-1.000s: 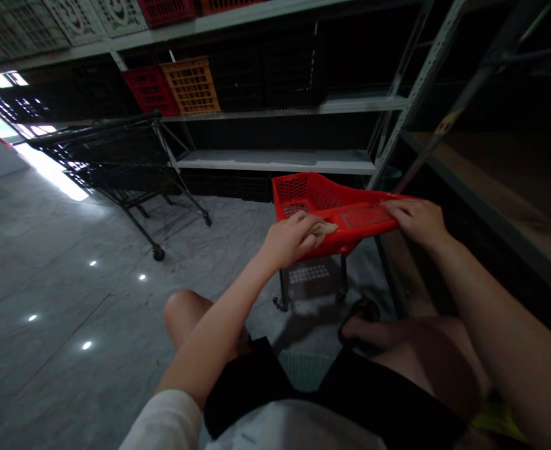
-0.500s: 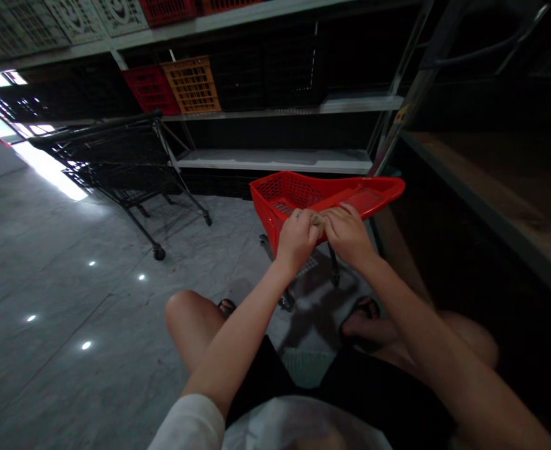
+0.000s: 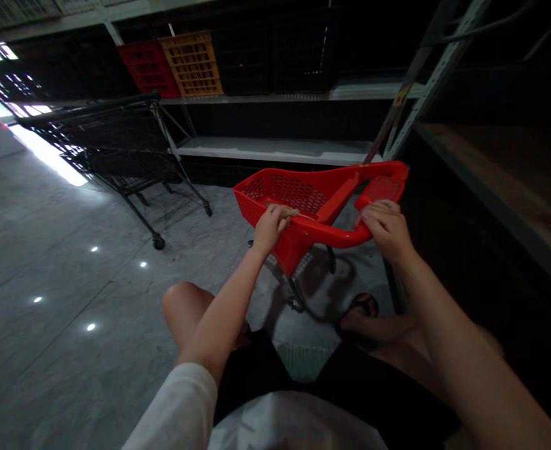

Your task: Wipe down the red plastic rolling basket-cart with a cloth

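Observation:
A small red plastic shopping cart [image 3: 298, 187] with perforated basket walls stands before my knees. My left hand [image 3: 270, 230] is closed at the basket's near rim around a crumpled tan cloth [image 3: 291, 212], part of which sticks out past the fingers. To the right, my right hand [image 3: 388, 230] curls its fingers over the cart's handle [image 3: 350, 237], near the flat panel by the handle. The undersides of the right fingers are hidden. Below the basket, the cart's legs and wheels touch the floor between my feet.
A large black shopping cart [image 3: 111, 144] stands at the left on the grey floor [image 3: 69, 375]. Behind are metal shelves [image 3: 275, 150] with a red crate [image 3: 148, 69] and a yellow crate [image 3: 192, 62]. A ledge [image 3: 500, 194] runs along the right.
My hands have moved apart: the left, with the cloth, leftward along the rim, the right onto the handle. The red cart has turned, its handle end swinging toward me.

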`<state>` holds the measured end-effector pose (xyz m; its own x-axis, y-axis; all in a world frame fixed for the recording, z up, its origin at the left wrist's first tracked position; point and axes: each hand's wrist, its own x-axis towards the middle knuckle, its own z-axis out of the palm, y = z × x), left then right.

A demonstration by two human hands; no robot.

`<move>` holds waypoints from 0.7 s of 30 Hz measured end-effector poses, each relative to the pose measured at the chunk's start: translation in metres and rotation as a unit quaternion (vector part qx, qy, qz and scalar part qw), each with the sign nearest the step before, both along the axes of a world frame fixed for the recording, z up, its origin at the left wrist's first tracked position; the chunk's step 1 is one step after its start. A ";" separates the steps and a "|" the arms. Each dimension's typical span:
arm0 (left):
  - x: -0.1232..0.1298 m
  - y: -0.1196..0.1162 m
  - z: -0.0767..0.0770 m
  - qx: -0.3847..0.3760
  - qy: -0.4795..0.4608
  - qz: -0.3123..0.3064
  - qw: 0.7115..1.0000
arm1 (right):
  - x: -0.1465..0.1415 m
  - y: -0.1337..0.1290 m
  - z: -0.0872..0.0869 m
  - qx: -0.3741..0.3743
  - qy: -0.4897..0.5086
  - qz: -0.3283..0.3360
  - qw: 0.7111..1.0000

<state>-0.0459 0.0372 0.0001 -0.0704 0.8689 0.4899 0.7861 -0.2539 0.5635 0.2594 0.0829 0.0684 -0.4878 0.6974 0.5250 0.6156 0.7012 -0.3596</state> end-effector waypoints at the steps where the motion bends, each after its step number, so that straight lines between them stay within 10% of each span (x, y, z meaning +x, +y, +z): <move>1: -0.006 0.002 -0.004 -0.002 -0.013 0.012 1.000 | 0.004 0.004 0.000 -0.002 -0.004 -0.001 1.000; 5: 0.007 -0.001 -0.017 0.013 -0.051 0.041 0.998 | 0.019 0.023 -0.003 0.006 0.002 0.015 1.000; 14: 0.157 -0.043 -0.028 0.231 -0.012 -0.087 0.969 | 0.031 0.042 -0.008 0.014 0.084 0.066 0.994; 21: 0.086 -0.020 -0.079 0.247 -0.015 0.003 0.969 | 0.028 0.037 -0.008 0.030 0.117 0.066 0.990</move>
<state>0.0400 0.0169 -0.0787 -0.0956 0.5281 0.8438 0.7737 -0.4939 0.3968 0.2870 0.1198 0.0608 -0.4317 0.5997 0.6738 0.4225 0.7944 -0.4364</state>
